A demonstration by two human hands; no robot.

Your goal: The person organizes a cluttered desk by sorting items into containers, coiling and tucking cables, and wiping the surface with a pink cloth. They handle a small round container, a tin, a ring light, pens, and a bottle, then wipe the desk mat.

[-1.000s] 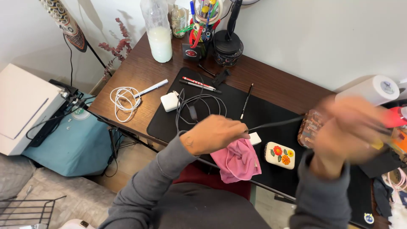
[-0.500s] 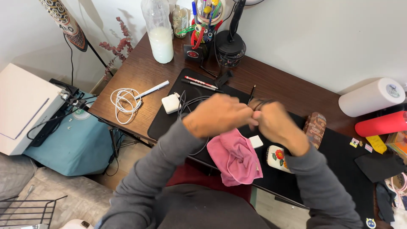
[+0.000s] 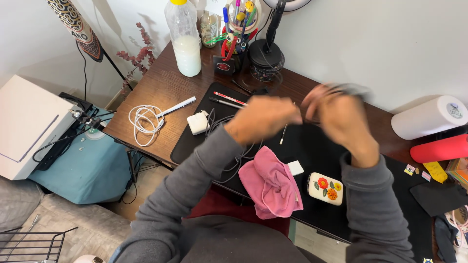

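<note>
Left hand (image 3: pixel 268 117) fisted on dark cable (image 3: pixel 234 160); right hand (image 3: pixel 339 114) blurred, grip unclear. Half-full milky bottle (image 3: pixel 185 41) at 11 o'clock on surface (image 3: pixel 161 85); pen cup (image 3: pixel 234 41) at 12.

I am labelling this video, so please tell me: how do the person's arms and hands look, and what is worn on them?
Both arms wear dark grey long sleeves with ribbed cuffs ending at the wrists. The left hand and right hand are bare, without gloves. Motion blur hides any rings.
</note>
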